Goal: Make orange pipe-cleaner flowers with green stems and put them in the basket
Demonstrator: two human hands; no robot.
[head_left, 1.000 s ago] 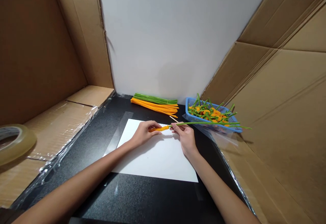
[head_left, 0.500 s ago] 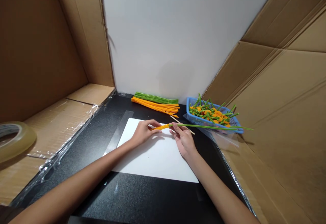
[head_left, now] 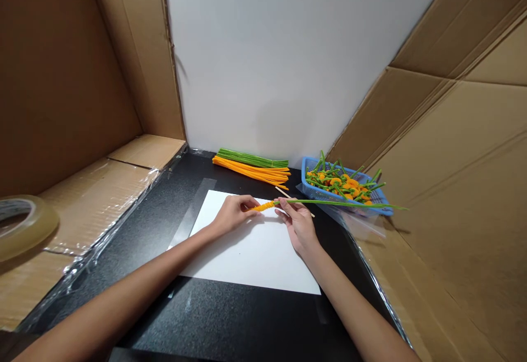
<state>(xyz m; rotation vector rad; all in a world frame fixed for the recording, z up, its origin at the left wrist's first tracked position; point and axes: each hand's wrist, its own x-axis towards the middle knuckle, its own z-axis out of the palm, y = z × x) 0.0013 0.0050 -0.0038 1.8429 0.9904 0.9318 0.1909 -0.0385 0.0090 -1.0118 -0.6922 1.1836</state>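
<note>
My left hand (head_left: 233, 213) pinches the left end of a coiled orange pipe cleaner (head_left: 264, 207) between thumb and fingers. A long green pipe cleaner (head_left: 341, 203) runs from the coil's right end far out to the right. Close to where the two meet, my right hand (head_left: 297, 220) is closed on the green one. Both hands are above a white sheet of paper (head_left: 251, 258). Behind the right hand a thin wooden stick (head_left: 282, 192) lies on the dark table, partly covered by that hand.
Bundles of green pipe cleaners (head_left: 251, 157) and orange pipe cleaners (head_left: 253, 172) lie at the back. A blue basket (head_left: 309, 186) at the back right holds several orange-and-green twisted pieces. Cardboard walls (head_left: 461, 148) flank the table (head_left: 206, 318). A tape roll (head_left: 43, 227) sits at far left.
My left fingers have curled in slightly around the orange coil's left end. The right hand and green pipe cleaner have hardly shifted.
</note>
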